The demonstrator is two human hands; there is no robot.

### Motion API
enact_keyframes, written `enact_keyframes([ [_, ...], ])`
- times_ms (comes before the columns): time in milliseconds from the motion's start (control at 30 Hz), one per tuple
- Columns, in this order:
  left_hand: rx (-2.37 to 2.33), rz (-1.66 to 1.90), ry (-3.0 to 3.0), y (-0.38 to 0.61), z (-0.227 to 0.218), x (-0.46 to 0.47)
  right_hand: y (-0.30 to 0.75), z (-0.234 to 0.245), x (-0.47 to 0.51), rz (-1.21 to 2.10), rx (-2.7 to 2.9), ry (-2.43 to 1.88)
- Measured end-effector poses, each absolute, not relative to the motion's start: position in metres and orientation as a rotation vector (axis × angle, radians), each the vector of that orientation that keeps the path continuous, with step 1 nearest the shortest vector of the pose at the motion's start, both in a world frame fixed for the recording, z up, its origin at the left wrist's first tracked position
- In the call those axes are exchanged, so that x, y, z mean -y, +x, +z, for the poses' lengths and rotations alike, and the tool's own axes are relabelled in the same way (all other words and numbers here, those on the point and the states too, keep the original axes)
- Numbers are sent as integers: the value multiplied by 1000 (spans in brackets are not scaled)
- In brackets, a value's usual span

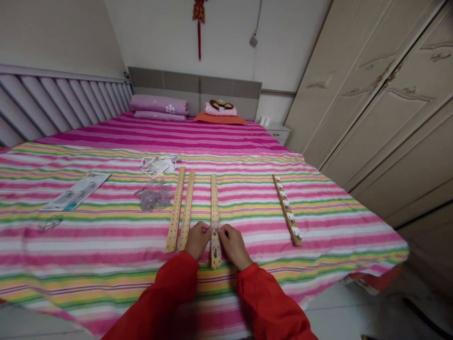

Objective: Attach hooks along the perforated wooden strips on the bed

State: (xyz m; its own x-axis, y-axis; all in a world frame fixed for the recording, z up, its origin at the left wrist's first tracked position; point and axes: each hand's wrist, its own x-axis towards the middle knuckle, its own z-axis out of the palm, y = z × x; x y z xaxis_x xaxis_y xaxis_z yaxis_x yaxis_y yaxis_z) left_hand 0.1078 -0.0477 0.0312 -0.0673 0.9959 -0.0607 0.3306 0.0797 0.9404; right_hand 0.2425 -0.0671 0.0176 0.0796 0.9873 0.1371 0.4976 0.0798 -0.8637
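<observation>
A narrow wooden strip with rows of small holes (214, 203) lies lengthwise on the bed in front of me. My left hand (198, 239) and my right hand (231, 243) meet over its nearer half, thumbs and fingers pinched from either side. Between the fingertips is a small clear hook (214, 232) with a dark metal part, resting on the strip. Closer to me, another clear hook (215, 253) sits on the same strip. Two more holed wooden strips (174, 212) (186, 212) lie side by side just left of my left hand.
Far right, a darker wooden strip carries several white hooks (290, 216). To the left are a pile of clear pieces (155, 195), crumpled plastic packaging (161, 165), a flat package (78, 191) and thin wire rings (50, 223). A striped sheet (123, 264) covers the bed; a wardrobe (371, 94) stands right.
</observation>
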Motion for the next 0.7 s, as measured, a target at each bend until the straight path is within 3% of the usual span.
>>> enact_keyframes([
  [400, -1569, 876, 1245, 109, 34, 49, 241, 13, 75, 724, 1385, -1612],
  [600, -1604, 774, 1371, 109, 29, 34, 246, 9, 70, 1098, 1261, -1596],
  [700, -1595, 712, 1383, 109, 28, 24, 245, 8, 69, 1134, 1156, -1512],
])
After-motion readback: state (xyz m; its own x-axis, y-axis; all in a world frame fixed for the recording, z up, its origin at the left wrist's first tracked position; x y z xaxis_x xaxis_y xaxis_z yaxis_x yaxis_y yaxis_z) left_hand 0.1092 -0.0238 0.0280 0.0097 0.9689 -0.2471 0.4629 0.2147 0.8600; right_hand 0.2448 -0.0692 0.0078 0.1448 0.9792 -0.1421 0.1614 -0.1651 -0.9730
